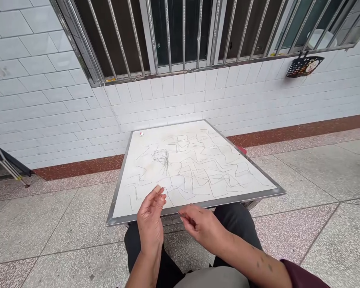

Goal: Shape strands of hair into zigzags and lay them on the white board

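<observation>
Over white board [198, 168], both hands' grips pinch a thread [171, 203] running left-to-right diagonally.

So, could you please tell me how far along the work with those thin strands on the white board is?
Done: nothing looks finished or set apart. In hand: the left hand pinches a small tan piece, and the right hand pinches one thin strand running up to it. Left: many bent strands lie scattered over the white board, with a tangled clump near its middle.

White tiled wall [48, 100], barred window [183, 36], speckled floor [318, 168].
</observation>
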A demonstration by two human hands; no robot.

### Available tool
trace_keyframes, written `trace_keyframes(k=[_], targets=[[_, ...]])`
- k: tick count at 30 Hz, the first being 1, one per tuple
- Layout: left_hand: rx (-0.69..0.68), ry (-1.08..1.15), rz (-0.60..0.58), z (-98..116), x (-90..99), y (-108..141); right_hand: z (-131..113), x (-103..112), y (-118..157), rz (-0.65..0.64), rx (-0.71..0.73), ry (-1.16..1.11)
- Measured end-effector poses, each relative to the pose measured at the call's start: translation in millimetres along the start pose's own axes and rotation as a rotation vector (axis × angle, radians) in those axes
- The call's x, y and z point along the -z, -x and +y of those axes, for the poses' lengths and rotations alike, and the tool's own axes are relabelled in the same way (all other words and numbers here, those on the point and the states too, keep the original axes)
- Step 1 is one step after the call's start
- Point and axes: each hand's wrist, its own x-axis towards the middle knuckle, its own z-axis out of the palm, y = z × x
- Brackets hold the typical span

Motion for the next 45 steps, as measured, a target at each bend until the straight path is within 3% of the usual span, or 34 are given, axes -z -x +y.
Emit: trace_keyframes(k=[7,11,16,20,26,39,45], targets=[[-0.021,0.054,0.098,1,0.9,3,-9,6,-4,-0.068,-0.113,-0.166],[0.026,0.075,0.088,2,-2.3,11,-19,10,-24,0.021,-0.199,-0.36],[0.109,0.112,0.077,8,-8.1,23,-24,2,-42,0.09,-0.181,-0.436],[0.187,0.162,0.099,12,-9.7,26,-23,-4,-40,0.11,-0.187,-0.524],[0.232,0.196,0.071,14,-8.8,28,-22,-2,-32,0.033,-0.329,-0.738],[0.153,0.159,0.007,8,-1.2,32,-22,4,-31,0.108,-0.264,-0.665],[0.1,0.052,0.071,10,0.4,35,-23,2,-27,0.146,-0.165,-0.584]])
